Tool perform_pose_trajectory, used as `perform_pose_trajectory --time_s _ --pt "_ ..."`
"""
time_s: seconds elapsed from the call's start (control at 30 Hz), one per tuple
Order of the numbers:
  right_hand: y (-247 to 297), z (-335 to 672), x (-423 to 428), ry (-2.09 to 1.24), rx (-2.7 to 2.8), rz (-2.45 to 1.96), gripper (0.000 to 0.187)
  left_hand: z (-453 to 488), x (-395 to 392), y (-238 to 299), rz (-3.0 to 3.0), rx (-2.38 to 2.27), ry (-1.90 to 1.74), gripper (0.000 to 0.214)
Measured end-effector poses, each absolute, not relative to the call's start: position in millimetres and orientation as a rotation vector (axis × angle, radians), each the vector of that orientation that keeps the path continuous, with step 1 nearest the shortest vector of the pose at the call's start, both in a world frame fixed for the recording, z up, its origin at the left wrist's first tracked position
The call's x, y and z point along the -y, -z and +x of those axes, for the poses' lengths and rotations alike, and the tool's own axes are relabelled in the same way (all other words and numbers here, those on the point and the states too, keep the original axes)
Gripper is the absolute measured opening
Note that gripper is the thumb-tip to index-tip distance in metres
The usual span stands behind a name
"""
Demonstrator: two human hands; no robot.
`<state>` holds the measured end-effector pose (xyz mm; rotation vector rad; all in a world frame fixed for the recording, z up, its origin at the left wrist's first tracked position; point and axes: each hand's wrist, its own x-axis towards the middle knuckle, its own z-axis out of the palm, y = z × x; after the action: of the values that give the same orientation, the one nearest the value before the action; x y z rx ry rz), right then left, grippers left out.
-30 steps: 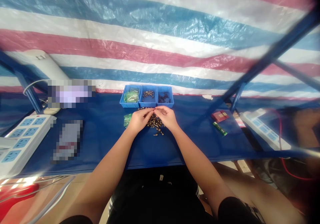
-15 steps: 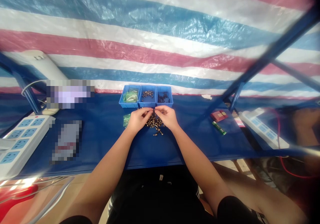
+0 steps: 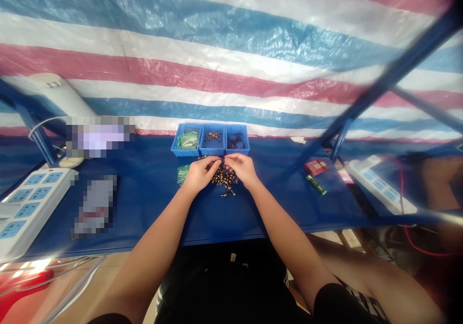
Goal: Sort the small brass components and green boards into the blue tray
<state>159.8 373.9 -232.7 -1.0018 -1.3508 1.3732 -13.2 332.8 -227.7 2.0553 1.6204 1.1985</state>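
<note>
My left hand (image 3: 198,173) and my right hand (image 3: 241,169) meet fingertip to fingertip over a pile of small brass-coloured metal parts (image 3: 223,175) on the blue table. Both hands are closed in a pinch, and whatever sits between the fingertips is too small to make out. Partly hidden beside my left hand lies a green packet (image 3: 182,173). Just beyond my hands stand three joined blue bins: the left bin (image 3: 174,145) holds green packets, the middle bin (image 3: 213,151) small metal parts, the right bin (image 3: 237,151) small dark pieces.
White power strips (image 3: 54,203) lie at the left and right (image 3: 383,184). A red box (image 3: 316,166) and a green packet (image 3: 316,184) rest on the right of the table. Blue frame bars (image 3: 379,83) slant up at the right, and a striped sheet (image 3: 217,73) hangs behind.
My right fingertips have shifted very slightly and still meet the left ones above the pile. The view has moved a touch; otherwise everything stays in place.
</note>
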Motion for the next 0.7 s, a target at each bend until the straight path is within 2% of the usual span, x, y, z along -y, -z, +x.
perform_pose_trajectory --time_s 0.1,0.23,0.3,0.47,0.6,0.7 --pt "233 162 -377 -1.387 1.191 -0.98 0.033 -13 -333 228 2.043 -1.641 -1.192 0.031" --pt "228 165 -380 -1.493 1.055 -0.836 0.054 -13 -334 229 2.049 -1.657 -1.207 0.031" --pt "225 166 -380 -1.557 1.04 -0.776 0.059 -13 -334 229 2.054 -1.653 -1.209 0.031" --pt "226 169 -384 -1.474 1.107 -0.838 0.046 -13 -334 229 2.052 -1.657 -1.207 0.032" --pt "235 177 -388 -1.097 1.421 -1.128 0.024 -13 -333 229 2.054 -1.65 -1.209 0.032" --pt "239 182 -388 -0.83 1.759 -1.232 0.021 -13 -334 229 2.065 -1.639 -1.219 0.033"
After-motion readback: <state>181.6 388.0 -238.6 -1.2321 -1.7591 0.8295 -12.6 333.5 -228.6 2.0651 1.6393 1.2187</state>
